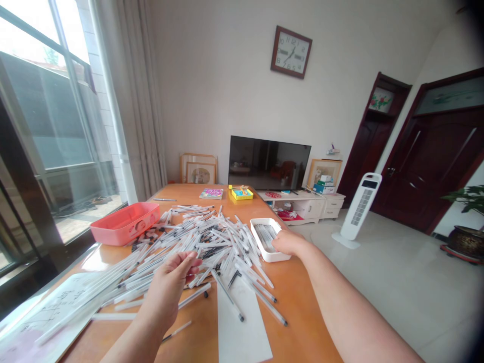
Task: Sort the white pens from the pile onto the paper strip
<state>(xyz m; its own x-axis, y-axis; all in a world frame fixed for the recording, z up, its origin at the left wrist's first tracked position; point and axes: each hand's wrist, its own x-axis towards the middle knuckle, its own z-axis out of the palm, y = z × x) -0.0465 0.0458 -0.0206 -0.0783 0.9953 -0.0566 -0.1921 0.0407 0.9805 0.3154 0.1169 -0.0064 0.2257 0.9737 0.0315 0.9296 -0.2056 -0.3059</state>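
1. Dial centred on the heap of pens (227, 237), spread over the middle of the brown table (298, 327); mostly clear barrels, some with dark ends.
2. Between seven and eight o'clock, left hand (176, 272) low over the near edge of the heap, thumb and fingers drawn together in a narrow pinch; cannot tell about anything between the fingertips.
3. At three o'clock, right hand (289, 243) dipped into a white container (275, 257); fingertips hidden, so cannot tell the grip, neither its width nor its contents.
4. White container just beside the heap, near the table's right edge, with a bundle of pens (264, 233) lying inside, roughly side by side.
5. At five o'clock, a white sheet (245, 327) flat on the table, a grey-ended pen (228, 296) slanting across it.
6. At nine o'clock, a red box (113, 236), small dark pieces just beside it.
7. At eight o'clock, a handwritten sheet (64, 287), partly under long pens.
8. At twelve, a booklet (210, 193); at one, a yellow box (244, 197); at ten, a lone pen (165, 199).
9. Beyond the table, toward one o'clock, a television (268, 164) and, higher, a wall clock (291, 52); toward three, a white tower fan (359, 206).
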